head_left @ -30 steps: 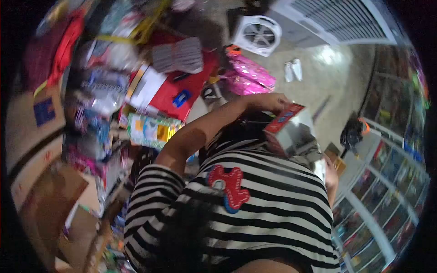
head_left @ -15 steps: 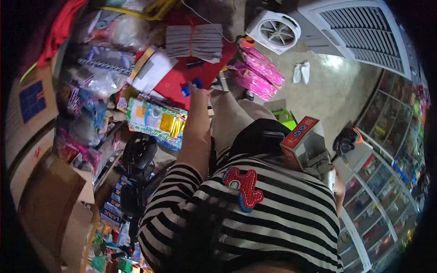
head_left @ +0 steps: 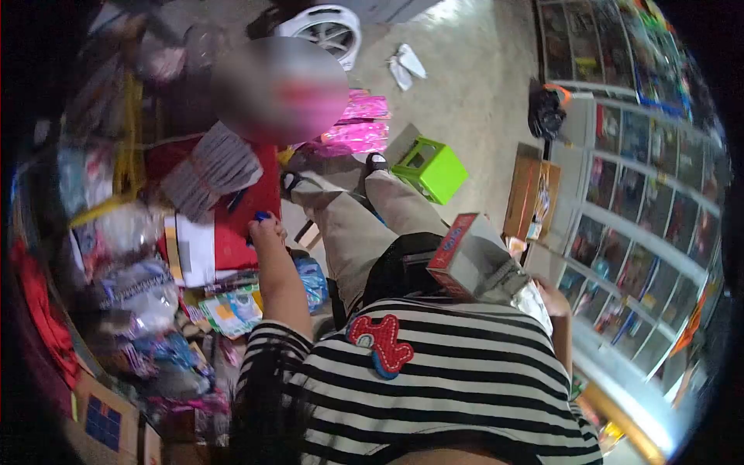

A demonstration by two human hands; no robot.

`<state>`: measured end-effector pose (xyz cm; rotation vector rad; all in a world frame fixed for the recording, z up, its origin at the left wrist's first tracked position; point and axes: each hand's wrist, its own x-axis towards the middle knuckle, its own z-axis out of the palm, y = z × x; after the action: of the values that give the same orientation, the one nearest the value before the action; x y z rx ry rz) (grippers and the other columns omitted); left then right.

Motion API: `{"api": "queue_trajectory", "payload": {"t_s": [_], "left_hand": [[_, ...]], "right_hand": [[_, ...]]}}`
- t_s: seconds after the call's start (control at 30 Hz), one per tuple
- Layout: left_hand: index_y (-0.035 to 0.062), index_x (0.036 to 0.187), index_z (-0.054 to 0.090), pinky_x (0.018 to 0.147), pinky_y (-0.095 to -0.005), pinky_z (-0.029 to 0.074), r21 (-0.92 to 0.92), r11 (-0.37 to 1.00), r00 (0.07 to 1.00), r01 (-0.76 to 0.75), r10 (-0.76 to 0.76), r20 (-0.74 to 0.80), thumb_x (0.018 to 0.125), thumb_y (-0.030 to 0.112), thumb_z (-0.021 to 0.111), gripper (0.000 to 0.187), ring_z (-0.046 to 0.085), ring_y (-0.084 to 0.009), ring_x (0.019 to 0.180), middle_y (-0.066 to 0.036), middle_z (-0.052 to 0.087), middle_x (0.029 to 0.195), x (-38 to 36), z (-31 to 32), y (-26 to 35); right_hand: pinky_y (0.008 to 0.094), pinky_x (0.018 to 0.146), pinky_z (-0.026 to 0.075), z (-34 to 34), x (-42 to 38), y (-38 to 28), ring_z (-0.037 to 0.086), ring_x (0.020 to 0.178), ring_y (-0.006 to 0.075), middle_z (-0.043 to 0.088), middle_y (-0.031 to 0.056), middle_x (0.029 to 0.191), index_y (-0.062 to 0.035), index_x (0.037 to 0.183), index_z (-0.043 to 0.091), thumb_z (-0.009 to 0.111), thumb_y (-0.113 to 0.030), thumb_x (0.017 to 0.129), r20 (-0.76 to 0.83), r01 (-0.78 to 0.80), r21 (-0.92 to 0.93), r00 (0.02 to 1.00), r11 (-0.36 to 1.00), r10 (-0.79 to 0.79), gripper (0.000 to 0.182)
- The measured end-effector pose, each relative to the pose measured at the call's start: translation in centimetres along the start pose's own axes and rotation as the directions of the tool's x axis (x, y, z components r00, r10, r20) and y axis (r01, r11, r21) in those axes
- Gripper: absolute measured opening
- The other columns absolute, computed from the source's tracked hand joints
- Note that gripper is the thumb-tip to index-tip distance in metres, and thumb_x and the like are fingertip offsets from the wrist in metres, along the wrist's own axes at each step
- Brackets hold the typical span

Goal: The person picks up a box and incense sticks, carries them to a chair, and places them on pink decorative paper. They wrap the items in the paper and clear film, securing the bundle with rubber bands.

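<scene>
My left hand [head_left: 269, 231] is closed around a small blue object [head_left: 252, 232], mostly hidden by the fingers, over the near edge of a red tabletop [head_left: 252, 205]. Just beyond it on the red surface lies a bundle of grey sheets [head_left: 213, 167] with a band round it, beside white paper [head_left: 195, 244]. On the other side, my right hand [head_left: 553, 301] grips an open red and grey cardboard box [head_left: 469, 260] against my body. A crumpled silvery wrapper [head_left: 533, 301] sticks out at the box's near end, close to the fingers.
Plastic-wrapped goods [head_left: 143, 291] crowd the left side. A green stool [head_left: 434, 170] and pink packages [head_left: 360, 124] stand ahead by my feet. Glass display cases [head_left: 620, 225] line the right, with a brown carton [head_left: 531, 190] before them. White shoes [head_left: 407, 66] lie on the floor.
The view has swung to the right, bringing the green stool and glass cases further in. Each hand still holds its thing.
</scene>
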<state>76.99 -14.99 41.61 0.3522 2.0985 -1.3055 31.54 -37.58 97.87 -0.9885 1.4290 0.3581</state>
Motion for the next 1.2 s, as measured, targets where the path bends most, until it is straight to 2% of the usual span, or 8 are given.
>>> {"api": "queue_trajectory", "payload": {"t_s": [0.07, 0.2, 0.3, 0.47, 0.5, 0.67, 0.8, 1.2], "left_hand": [[0.0193, 0.112, 0.06, 0.072, -0.0497, 0.047, 0.123, 0.99, 0.992, 0.068, -0.08, 0.102, 0.071, 0.057, 0.061, 0.056, 0.05, -0.0337, 0.074, -0.011, 0.052, 0.082, 4.8, 0.8, 6.6], [0.0191, 0.105, 0.058, 0.076, -0.0444, 0.049, 0.089, 0.916, 0.919, -0.392, 0.394, -0.011, 0.08, 0.048, 0.059, 0.038, 0.053, -0.025, 0.083, -0.005, 0.056, 0.092, 6.1, -0.1, 6.4], [0.0189, 0.1, 0.056, 0.08, -0.0405, 0.05, 0.04, 0.71, 0.708, -0.703, 0.704, -0.06, 0.087, 0.041, 0.058, 0.026, 0.056, -0.0185, 0.089, 0.0, 0.059, 0.099, 4.9, 2.2, 0.8], [0.0187, 0.113, 0.051, 0.078, -0.0396, 0.048, 0.221, 0.544, 0.58, -0.809, 0.68, 0.449, 0.09, 0.043, 0.056, 0.034, 0.055, -0.0216, 0.092, 0.0, 0.058, 0.105, 7.7, -0.5, -11.4], [0.0107, 0.116, 0.05, 0.081, -0.0419, 0.049, -0.185, 0.103, 0.019, -0.977, 0.912, 0.409, 0.09, 0.042, 0.055, 0.042, 0.056, -0.0287, 0.098, -0.004, 0.06, 0.109, 11.0, 0.9, -8.7], [0.0079, 0.117, 0.05, 0.083, -0.0425, 0.048, -0.093, -0.08, -0.108, -0.992, 0.928, 0.358, 0.085, 0.046, 0.058, 0.05, 0.055, -0.0299, 0.1, -0.006, 0.059, 0.109, 11.0, -5.1, -20.1], [0.0051, 0.117, 0.05, 0.084, -0.0431, 0.048, 0.116, -0.328, -0.275, -0.937, 0.903, 0.329, 0.08, 0.049, 0.061, 0.059, 0.054, -0.031, 0.102, -0.009, 0.058, 0.109, 16.1, 3.4, -24.9], [-0.0031, 0.117, 0.05, 0.09, -0.0448, 0.047, 0.545, -0.764, -0.638, -0.344, 0.617, 0.461, 0.065, 0.06, 0.071, 0.085, 0.051, -0.0345, 0.109, -0.017, 0.054, 0.11, 26.8, 37.2, -45.8]], "right_hand": [[0.0336, 0.105, 0.034, -0.6, 0.4, 0.8, 0.046, 0.122, 0.0219, 0.052, 0.0162, 0.134, 0.0055, 0.14, 0.039, 0.053, -0.072, 0.081, 0.063, 0.053, 0.021, 0.996, 0.998, -0.054, 0.098], [0.0325, 0.105, 0.034, -2.3, 1.0, 2.3, 0.046, 0.123, 0.0215, 0.05, 0.0158, 0.136, 0.0033, 0.141, 0.038, 0.051, -0.067, 0.086, 0.071, 0.102, 0.068, 0.992, 0.992, -0.107, 0.091], [0.0318, 0.105, 0.034, -5.2, 3.0, 4.9, 0.047, 0.122, 0.0206, 0.051, 0.0152, 0.135, 0.0034, 0.141, 0.038, 0.051, -0.063, 0.089, 0.111, 0.179, 0.167, 0.974, 0.97, -0.199, 0.085], [0.03, 0.102, 0.037, -12.9, 7.3, 9.6, 0.048, 0.119, 0.0193, 0.054, 0.0137, 0.132, 0.0019, 0.138, 0.044, 0.051, -0.061, 0.09, 0.115, 0.269, 0.208, 0.948, 0.94, -0.297, 0.079], [0.0302, 0.102, 0.036, -14.7, 8.0, 10.2, 0.048, 0.119, 0.0194, 0.054, 0.0134, 0.132, 0.0012, 0.138, 0.045, 0.051, -0.061, 0.09, 0.072, 0.278, 0.163, 0.954, 0.947, -0.293, 0.079], [0.0307, 0.105, 0.036, -23.9, 7.7, 12.9, 0.048, 0.123, 0.0222, 0.051, 0.0148, 0.135, 0.004, 0.138, 0.042, 0.043, -0.045, 0.1, 0.05, 0.275, 0.206, 0.955, 0.939, -0.291, 0.062], [0.0273, 0.098, 0.041, -30.3, 8.5, 16.5, 0.052, 0.113, 0.0158, 0.056, 0.0118, 0.128, 0.0033, 0.136, 0.045, 0.052, -0.054, 0.092, 0.042, 0.316, 0.583, 0.908, 0.748, -0.416, 0.073], [0.0278, 0.096, 0.043, -46.1, 19.0, 14.6, 0.055, 0.108, 0.015, 0.06, 0.0084, 0.122, 0.0036, 0.126, 0.053, 0.048, -0.049, 0.096, -0.115, 0.269, 0.742, 0.953, 0.614, -0.279, 0.06]]}}
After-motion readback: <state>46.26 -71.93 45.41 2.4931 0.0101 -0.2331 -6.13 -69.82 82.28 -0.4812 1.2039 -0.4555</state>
